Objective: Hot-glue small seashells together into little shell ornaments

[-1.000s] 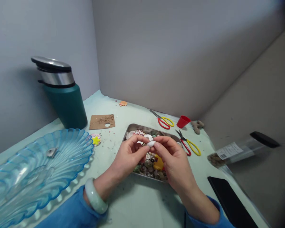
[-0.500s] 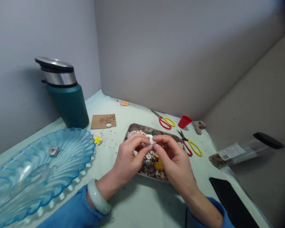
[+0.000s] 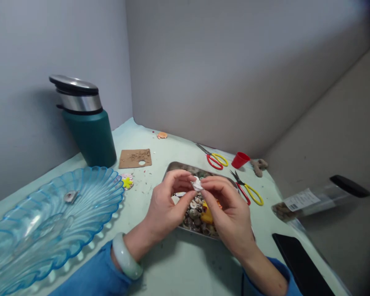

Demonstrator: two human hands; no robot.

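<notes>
At the far left of the desk [image 3: 185,265] we locate the blue dish [image 3: 95,205]; a small fragment [image 3: 70,196] lies in it. Behind the dish we see the green flask [image 3: 91,137]. Just beside the dish's right rim we note the disc [image 3: 128,181], marked with a yellow shape. Behind the disc lies the brown card [image 3: 132,156], with one hole and crumbs on its face. Farther back lies the orange piece [image 3: 162,135].

Our left hand [image 3: 165,203], bangle [image 3: 126,257] at the wrist, has its fingers clamped on the left edge of the white piece [image 3: 197,184]. We hold the white piece over the tray [image 3: 178,165], between both hands. The tray contains many small items, including a yellow piece [image 3: 207,216]. Beyond it lie the rear scissors [image 3: 211,154]. Our right hand [image 3: 232,216] has its fingers clamped on the white piece's right edge.

Farther right we find the red cup [image 3: 240,160], the front scissors [image 3: 242,182], the brown lump [image 3: 259,167] near the cup, the black slab [image 3: 299,259] and the labelled jar [image 3: 308,201].
</notes>
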